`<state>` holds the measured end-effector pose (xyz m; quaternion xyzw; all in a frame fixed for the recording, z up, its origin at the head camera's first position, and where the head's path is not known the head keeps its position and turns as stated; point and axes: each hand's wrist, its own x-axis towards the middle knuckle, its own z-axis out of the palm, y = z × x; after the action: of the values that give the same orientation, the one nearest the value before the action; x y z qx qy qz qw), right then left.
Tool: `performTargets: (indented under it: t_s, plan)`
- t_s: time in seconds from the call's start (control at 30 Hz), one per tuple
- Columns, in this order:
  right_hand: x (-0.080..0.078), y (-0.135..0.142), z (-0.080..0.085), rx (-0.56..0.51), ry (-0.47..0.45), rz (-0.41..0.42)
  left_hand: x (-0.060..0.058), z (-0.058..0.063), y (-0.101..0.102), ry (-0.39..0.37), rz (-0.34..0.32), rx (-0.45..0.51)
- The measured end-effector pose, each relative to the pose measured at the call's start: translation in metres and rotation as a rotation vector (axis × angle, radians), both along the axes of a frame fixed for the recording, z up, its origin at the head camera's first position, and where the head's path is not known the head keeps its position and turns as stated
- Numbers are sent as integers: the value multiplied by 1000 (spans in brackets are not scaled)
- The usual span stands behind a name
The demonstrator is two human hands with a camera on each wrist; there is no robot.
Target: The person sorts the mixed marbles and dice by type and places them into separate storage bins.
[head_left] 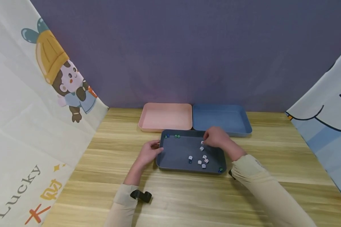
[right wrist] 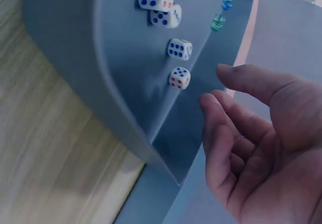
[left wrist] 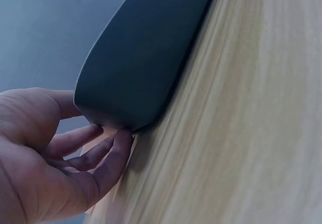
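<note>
Because the left wrist view looks at the outside of the dark tray [head_left: 176, 153], the wall hides everything inside it there, along with the tip of the left thumb, and a skin-toned patch at the top edge is too cut off to make out. In the head view the left grip's fingers partly disappear behind the rim, and the right grip covers a bit of the blue tray [head_left: 220, 116], which stands beside the pink tray [head_left: 167, 116] at the back of the tabletop [head_left: 176, 201]. A tiny blue piece [head_left: 190, 161] by one white die [head_left: 190, 157] and the green and blue pieces [head_left: 220, 170] in the near right corner are too small to identify. The left grip [head_left: 148, 153] holds the dark tray at its left end, thumb over the rim and fingers against the outer wall. The right grip [head_left: 216, 137] has thumb and forefinger parted by a small gap, the other fingers bent, with nothing between them. The nearest die [right wrist: 179, 78] lies in the dark tray just off these fingertips, bare tray showing between; a second die [right wrist: 179, 49] sits just beyond, and the other dice [head_left: 204, 157] are scattered nearer the person.
</note>
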<state>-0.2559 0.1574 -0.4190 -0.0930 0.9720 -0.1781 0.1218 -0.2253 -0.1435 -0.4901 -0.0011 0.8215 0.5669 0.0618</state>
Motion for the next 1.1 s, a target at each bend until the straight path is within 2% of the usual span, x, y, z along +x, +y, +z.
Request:
performTargets:
  t_s: [0.37, 0.8, 1.1]
  plan:
    - [-11, -5, -12, 69, -81, -12, 2, 4, -1, -69, -32, -75]
    - [-20, -5, -20, 112, -116, -85, 6, 6, -1, -49, -50, -56]
    - [-19, -5, -22, 112, -98, -50, 5, 4, -2, -56, -53, -44]
